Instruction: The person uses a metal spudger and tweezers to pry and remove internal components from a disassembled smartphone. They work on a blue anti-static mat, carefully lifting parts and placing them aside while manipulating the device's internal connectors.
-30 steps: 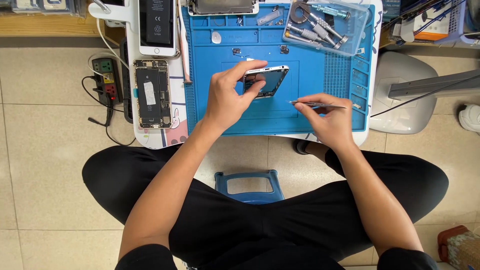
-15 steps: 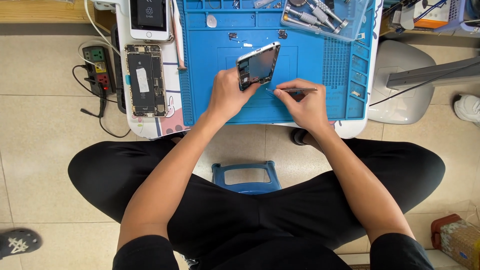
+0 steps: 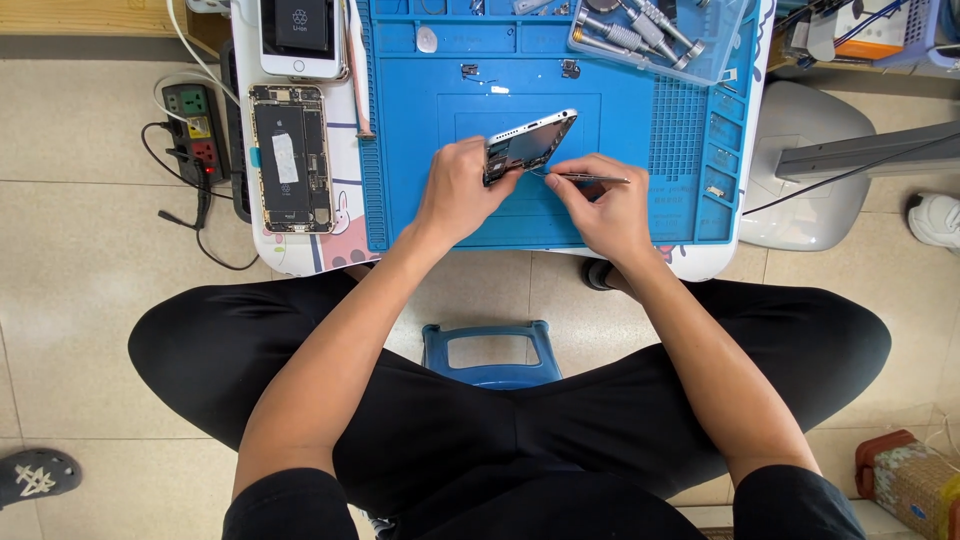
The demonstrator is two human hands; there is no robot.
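tilted steeper than before, left hand [image 3: 462, 190] grips metal phone shell [image 3: 530, 143]; right hand [image 3: 600, 205] pinches thin tweezers [image 3: 585, 178]; clear tray [image 3: 655, 38] holds screwdrivers [image 3: 625, 30].

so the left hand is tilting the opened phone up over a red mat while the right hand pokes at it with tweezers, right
Not quite: the mat is blue, not red, as the head view shows. The rest holds: the left hand tilts the opened phone up on its edge over the mat, and the right hand holds thin metal tweezers with the tip at the phone's lower edge.
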